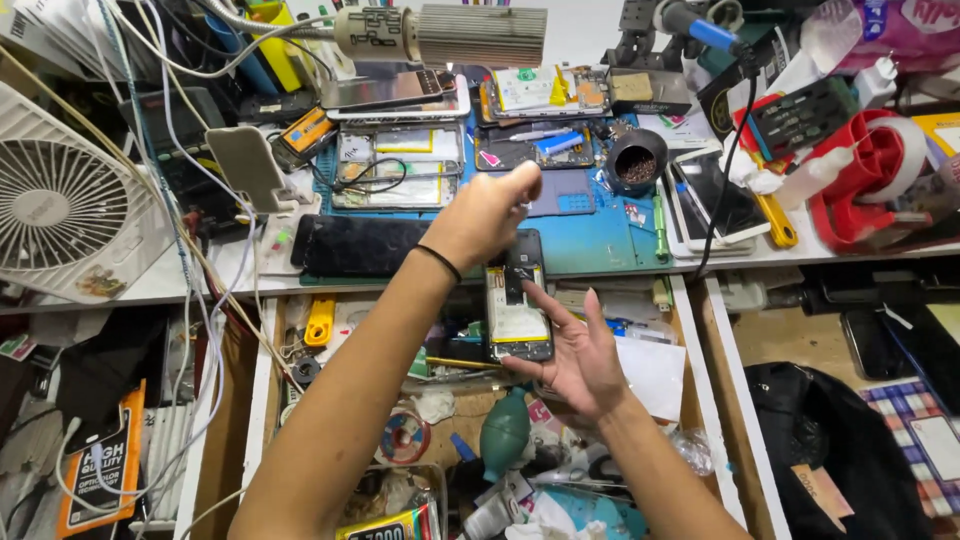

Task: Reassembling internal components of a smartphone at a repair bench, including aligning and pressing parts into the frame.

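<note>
Risk first: the opened smartphone (pixel 518 305) sits back-off, innards up, propped only on the fingertips of the right hand (pixel 575 360), over the open drawer (pixel 690 330) below the desk (pixel 600 240) edge. Right grip is loose: palm up, fingers spread, nothing wrapped round the phone's sides. If the left hand (pixel 485 215) presses or tugs at the phone's top end, the phone could tip or slide off the fingers & drop into the drawer clutter, e.g. onto the teal air blower (pixel 505 430) or solder wick spool (pixel 405 438). Exposed battery & board face up, so a slip w/ a fingertip could also smear or snag a flex; can't see any flex clearly tho.

Left grip: fingers curled in, thumb & forefinger pinched together above the phone's far end. Can't tell if sth tiny is held btw them; too small to see.

Phone vs grips: it lies lengthwise near-to-far, near end resting on right fingertips, far end just under/behind the left hand's knuckles. Right hand is below & right of it; left hand above & left, touching or just beside the top edge — can't tell which.

Left forearm crosses a dark display panel (pixel 360 245) lying at the near edge of the desk; an elbow nudge could push it off. Cup of screws/bits (pixel 637 162) stands well apart, far right on the blue mat (pixel 600 225).
</note>
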